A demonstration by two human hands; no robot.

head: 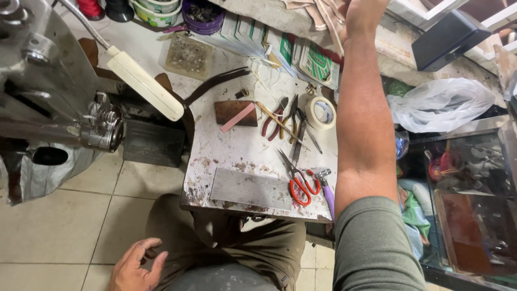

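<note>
One small, stained white surface [242,151] stands over a pale tiled floor [64,215], with a grey metal machine [48,81] to its left and a cream lamp head [144,82] reaching in over the gap. On the surface lie a grey ridged mat [250,188] near the front edge, red-handled scissors [297,180] just beside it, a purple-handled tool [327,188], a roll of tape [321,112], several pliers [280,118] and a brown block with a pink strip [236,114] across it. A cluttered shelf [301,21] runs along the back, and a crumpled plastic bag [441,102] sits at the right.

The right hand [362,13] is raised to that shelf, among pale leather strips [318,13]. The strips look thin, flat and beige, stacked loosely at the shelf edge. The left hand [134,265] hangs low beside the knee, its fingers [156,264] loosely spread and holding nothing.

The right hand is cut off by the top of the frame, so I cannot tell whether its fingers grasp anything. The dark box [447,37] at the upper right is only partly seen.
</note>
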